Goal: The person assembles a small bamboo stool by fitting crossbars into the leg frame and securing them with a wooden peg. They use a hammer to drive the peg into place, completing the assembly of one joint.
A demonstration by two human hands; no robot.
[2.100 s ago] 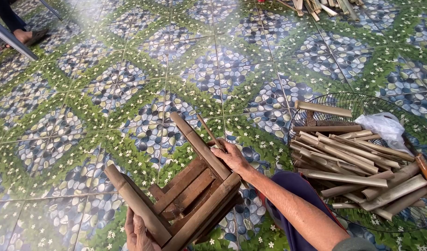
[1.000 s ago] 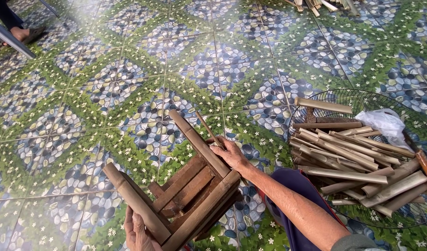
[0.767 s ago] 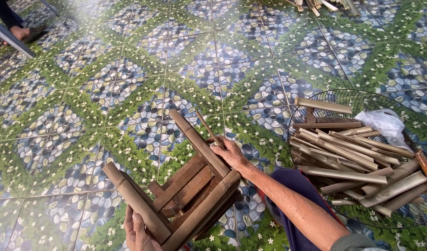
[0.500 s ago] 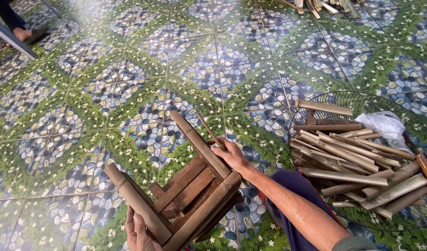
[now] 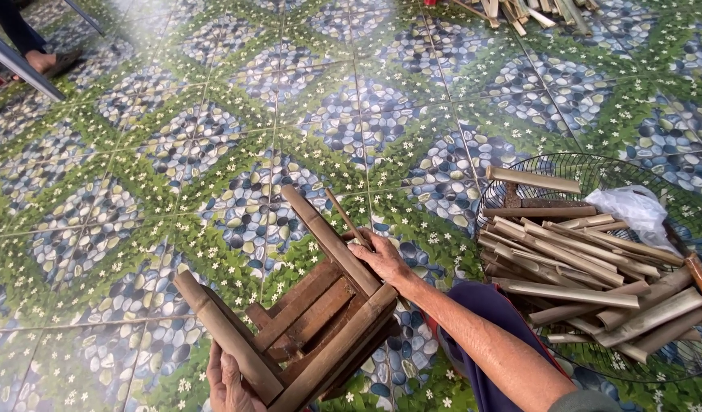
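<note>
A bamboo frame (image 5: 305, 320) rests tilted over a tiled floor (image 5: 213, 130). The left hand (image 5: 230, 379) grips its lower post; the right hand (image 5: 381, 258) pinches a thin stick (image 5: 345, 217) against its upper post. Cut bamboo (image 5: 572, 267) lies piled nearby.

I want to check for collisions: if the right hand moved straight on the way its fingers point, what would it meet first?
Probably the thin stick it already touches, then the upper leg of the bamboo stool; depth is unclear. The right hand points up-left.

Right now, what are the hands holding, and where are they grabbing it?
Both hold a small bamboo stool frame. The left hand grips the bottom of one leg; the right hand rests on another leg and pinches a thin bamboo stick.
</note>
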